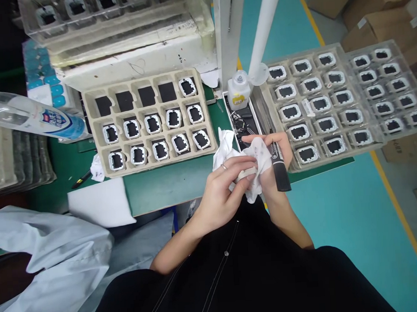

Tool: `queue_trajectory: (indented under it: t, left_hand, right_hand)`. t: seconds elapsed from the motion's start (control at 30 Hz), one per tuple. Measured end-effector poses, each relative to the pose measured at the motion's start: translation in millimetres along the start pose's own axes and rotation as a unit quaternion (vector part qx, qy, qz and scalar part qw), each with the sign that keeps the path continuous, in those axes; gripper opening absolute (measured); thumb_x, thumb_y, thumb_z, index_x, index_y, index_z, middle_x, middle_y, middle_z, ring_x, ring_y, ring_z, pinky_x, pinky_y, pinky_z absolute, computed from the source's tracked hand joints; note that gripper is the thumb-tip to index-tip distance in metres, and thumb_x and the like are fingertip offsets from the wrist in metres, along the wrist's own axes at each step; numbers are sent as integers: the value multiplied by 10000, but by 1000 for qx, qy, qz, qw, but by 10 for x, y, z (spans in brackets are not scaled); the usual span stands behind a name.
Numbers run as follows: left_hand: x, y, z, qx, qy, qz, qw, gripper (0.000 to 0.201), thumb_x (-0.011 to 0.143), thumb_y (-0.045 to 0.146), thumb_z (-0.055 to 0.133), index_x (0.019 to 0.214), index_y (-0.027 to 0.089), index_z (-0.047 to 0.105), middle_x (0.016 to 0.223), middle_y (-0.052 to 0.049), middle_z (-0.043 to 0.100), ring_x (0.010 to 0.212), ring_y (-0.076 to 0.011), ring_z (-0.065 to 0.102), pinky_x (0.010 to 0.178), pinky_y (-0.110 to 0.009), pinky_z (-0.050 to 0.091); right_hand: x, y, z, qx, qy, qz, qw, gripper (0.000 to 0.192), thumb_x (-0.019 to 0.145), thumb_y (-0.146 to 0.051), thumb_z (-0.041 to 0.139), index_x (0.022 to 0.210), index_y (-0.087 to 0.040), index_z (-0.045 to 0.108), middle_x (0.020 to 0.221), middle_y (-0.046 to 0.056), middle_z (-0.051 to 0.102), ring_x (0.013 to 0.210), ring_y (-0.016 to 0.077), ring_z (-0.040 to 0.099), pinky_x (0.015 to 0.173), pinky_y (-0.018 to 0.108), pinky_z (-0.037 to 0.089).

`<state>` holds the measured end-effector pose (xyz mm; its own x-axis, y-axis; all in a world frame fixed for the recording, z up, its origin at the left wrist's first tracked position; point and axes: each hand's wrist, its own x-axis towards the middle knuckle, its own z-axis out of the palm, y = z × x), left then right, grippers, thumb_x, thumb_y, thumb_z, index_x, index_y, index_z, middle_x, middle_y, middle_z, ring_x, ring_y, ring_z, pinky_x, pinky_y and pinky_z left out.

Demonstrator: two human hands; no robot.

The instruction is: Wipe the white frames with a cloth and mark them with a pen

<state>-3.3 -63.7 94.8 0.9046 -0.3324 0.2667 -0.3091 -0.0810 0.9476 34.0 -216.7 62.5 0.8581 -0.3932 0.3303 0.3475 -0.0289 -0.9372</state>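
My left hand (222, 190), with a ring on one finger, pinches a small pale part (247, 173) in front of my body. Its fingers cover much of the part, so its full shape is hidden. My right hand (282, 147) is closed around a crumpled white wipe (261, 158), which bears small dark marks. A black marker (279, 168) is also tucked in that hand, its thick end pointing down. The wipe lies against the pale part, between both hands. Left of them, a beige tray (149, 171) holds white-rimmed parts with black centres in its two nearer rows.
Clear trays (294, 167) of similar parts stand at right. Behind my hands are a white bottle (238, 93) and a narrow box (232, 121). A spray bottle (61, 122) lies at left, near a person's grey sleeve (59, 259). Stacked trays (123, 34) stand at the back.
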Motion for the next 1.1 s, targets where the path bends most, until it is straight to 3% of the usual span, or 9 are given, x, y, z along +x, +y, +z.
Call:
queue_trajectory:
  t: [0.1,0.3,0.47,0.6,0.7,0.87,1.0,1.1]
  left_hand:
    - [-6,46,6,64,-9,29,997,269,1146,158,620,1367,223,758,1430,-124,771,1311,-254,769,1109,-421,657]
    - [-28,175,1,131,-53,53,989,307,1149,141,589,1419,223,709,1511,-133,736,1327,-251,777,1041,-351,672]
    - [-43,204,46,202,-75,33,976,295,1156,190,580,1414,227,717,1613,-162,680,1235,-275,828,910,-346,712]
    - [-37,131,59,171,-17,26,985,294,1155,160,567,1381,216,745,1455,-131,785,1296,-264,807,1018,-369,707]
    - [-20,71,12,124,14,14,992,293,1151,166,584,1374,220,767,1447,-119,786,1312,-254,792,1066,-389,698]
    - [18,44,-78,90,9,9,996,278,1157,199,598,1350,220,796,1431,-122,793,1292,-262,794,1129,-447,674]
    - [20,44,-88,77,4,1,997,271,1162,219,599,1341,221,802,1412,-123,801,1258,-263,805,1123,-461,676]
    - [1,35,-88,69,-3,-3,998,274,1161,221,600,1343,222,804,1409,-125,802,1266,-267,804,1133,-465,672]
  right_hand:
    - [6,-17,11,-22,21,3,1000,267,1042,-394,795,916,-287,585,886,-22,855,661,188,700,734,376,613]
    - [34,-28,-28,-50,5,-20,999,163,1046,-401,756,966,-259,749,989,1,881,852,226,789,788,393,604]
    - [26,95,-41,-14,8,-44,999,251,1028,-509,745,1039,-258,750,987,14,877,897,246,822,772,392,622]
    - [20,141,-4,8,38,-41,998,150,1015,-377,801,1096,-270,735,998,15,874,946,262,852,860,424,673]
    - [21,151,6,12,52,-49,997,188,1001,-331,832,1156,-292,734,1053,16,851,951,268,856,883,450,695]
    - [8,149,-3,-19,30,-112,993,404,987,-472,805,1340,-316,685,1325,67,833,1222,297,814,1047,535,657]
    - [-10,142,22,-27,50,-143,988,325,1022,-394,765,1321,-338,654,1377,59,819,1264,290,804,1111,588,643]
    - [-21,139,24,-7,24,-146,989,271,1028,-448,751,1246,-317,659,1338,89,833,1262,312,813,1102,589,662]
